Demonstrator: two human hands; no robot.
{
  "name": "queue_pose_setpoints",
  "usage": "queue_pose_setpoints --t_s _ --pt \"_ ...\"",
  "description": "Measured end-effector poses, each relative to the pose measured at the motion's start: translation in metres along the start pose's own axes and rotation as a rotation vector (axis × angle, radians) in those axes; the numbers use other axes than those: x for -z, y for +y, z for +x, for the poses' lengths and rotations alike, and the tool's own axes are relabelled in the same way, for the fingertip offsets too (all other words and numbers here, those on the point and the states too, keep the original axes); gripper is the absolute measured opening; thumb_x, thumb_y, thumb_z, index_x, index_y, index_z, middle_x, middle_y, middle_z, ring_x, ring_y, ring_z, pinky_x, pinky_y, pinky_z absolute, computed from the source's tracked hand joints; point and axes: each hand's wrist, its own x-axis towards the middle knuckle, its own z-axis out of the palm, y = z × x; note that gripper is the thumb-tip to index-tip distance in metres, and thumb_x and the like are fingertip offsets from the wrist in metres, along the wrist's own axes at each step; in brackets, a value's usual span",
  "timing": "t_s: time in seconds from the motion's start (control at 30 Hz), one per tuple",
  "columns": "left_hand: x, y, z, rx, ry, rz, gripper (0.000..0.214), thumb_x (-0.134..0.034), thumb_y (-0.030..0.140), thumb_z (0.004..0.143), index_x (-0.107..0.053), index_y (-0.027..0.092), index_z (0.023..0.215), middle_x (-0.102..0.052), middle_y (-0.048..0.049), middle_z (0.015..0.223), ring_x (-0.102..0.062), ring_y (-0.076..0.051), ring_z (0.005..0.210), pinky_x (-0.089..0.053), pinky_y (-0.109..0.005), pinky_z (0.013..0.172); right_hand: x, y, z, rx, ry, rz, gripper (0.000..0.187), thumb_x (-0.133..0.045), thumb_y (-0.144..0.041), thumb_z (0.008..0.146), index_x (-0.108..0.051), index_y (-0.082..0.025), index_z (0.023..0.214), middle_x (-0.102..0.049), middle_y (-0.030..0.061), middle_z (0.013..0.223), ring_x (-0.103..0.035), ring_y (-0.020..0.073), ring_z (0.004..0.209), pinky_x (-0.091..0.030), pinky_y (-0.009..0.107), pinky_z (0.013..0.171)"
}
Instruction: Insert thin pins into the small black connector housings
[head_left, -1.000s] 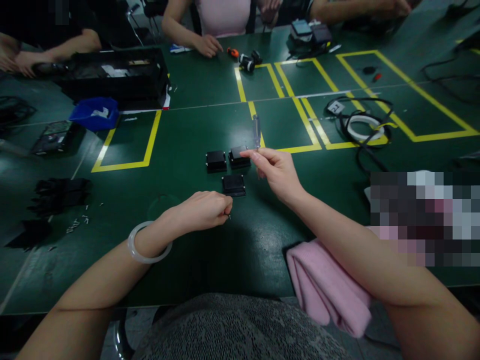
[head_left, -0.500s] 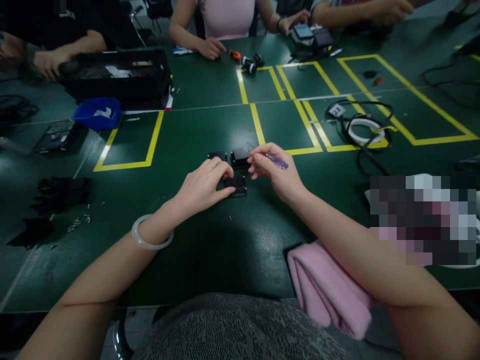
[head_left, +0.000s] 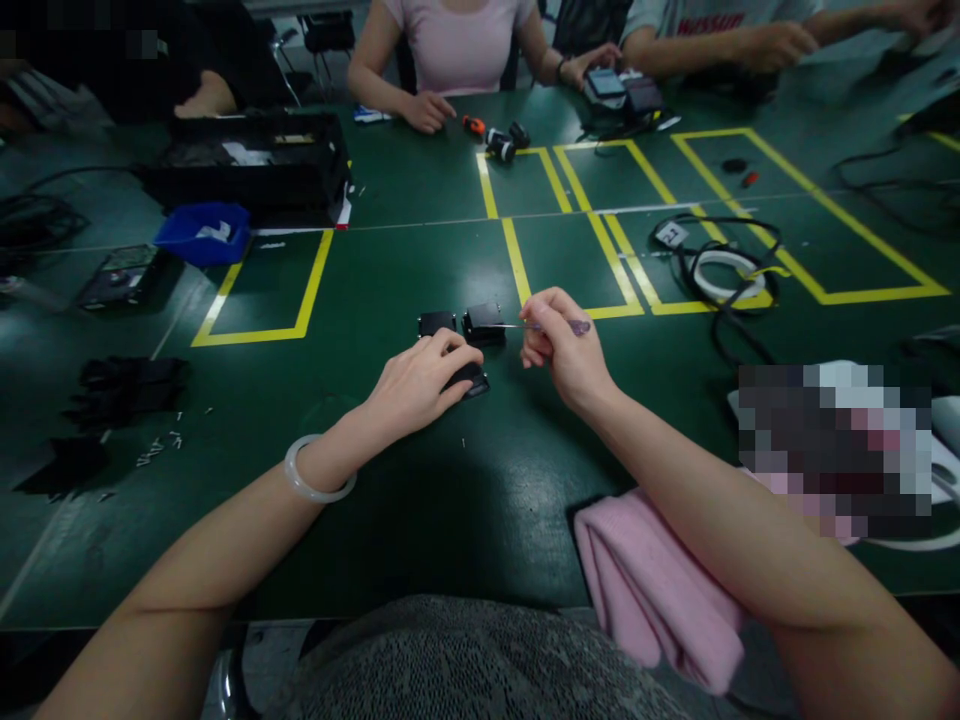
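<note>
My right hand (head_left: 561,345) is closed around a slim screwdriver (head_left: 580,327) with a purple see-through handle. Its thin metal shaft points left, and the tip is close to a small black block-shaped part (head_left: 484,318); I cannot tell whether they touch. Below that block, my left hand (head_left: 420,385) grips a flat black part (head_left: 477,383) between thumb and curled fingers, covering much of it. A third black part (head_left: 437,323) with shiny corner bits lies just beyond the left knuckles. One tiny screw (head_left: 463,442) lies on the green table (head_left: 525,530) nearer to me.
Black pieces (head_left: 127,388) and loose screws (head_left: 157,447) lie at the left. Behind them stand a blue bin (head_left: 202,232) and a long black box (head_left: 247,170). Coiled cable (head_left: 727,275) and a pink cloth (head_left: 652,580) are at right. Co-workers sit opposite.
The screwdriver has swung from slanting to nearly level, its shaft now pointing left. My right hand has shifted slightly right. My left fingers have moved further over the flat black part.
</note>
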Motion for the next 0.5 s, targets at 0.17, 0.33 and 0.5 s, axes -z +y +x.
queue_pose_setpoints --t_s 0.17,0.33,0.5 --pt "0.003 0.009 -0.001 0.032 -0.019 0.157 0.025 -0.055 0.030 0.109 -0.070 0.023 0.128 -0.064 -0.0127 0.140 -0.069 -0.028 0.113 -0.058 -0.035 0.078 -0.002 0.000 0.001 0.039 0.022 -0.008 0.055 -0.082 -0.073 0.083 -0.055 -0.025 0.077 -0.047 -0.0109 0.051 -0.047 0.0086 0.047 -0.049 0.023 0.052" --pt "0.012 0.011 -0.003 0.050 -0.023 0.158 0.029 -0.054 0.033 0.109 -0.069 0.020 0.130 -0.063 -0.0138 0.143 -0.069 -0.030 0.117 -0.062 -0.041 0.084 0.001 0.001 0.002 0.039 0.003 0.042 0.056 -0.080 -0.075 0.084 -0.060 -0.023 0.079 -0.063 -0.0053 0.060 -0.057 0.0096 0.053 -0.051 0.023 0.056" --pt "0.021 -0.011 0.001 -0.081 -0.055 -0.028 0.038 -0.045 0.016 0.106 -0.063 0.020 0.139 -0.062 -0.0120 0.152 -0.061 -0.030 0.137 -0.055 -0.049 0.111 0.003 0.001 0.004 0.020 0.011 0.061 0.059 -0.075 -0.081 0.083 -0.064 -0.023 0.082 -0.067 -0.0029 0.064 -0.060 0.0104 0.053 -0.051 0.024 0.054"
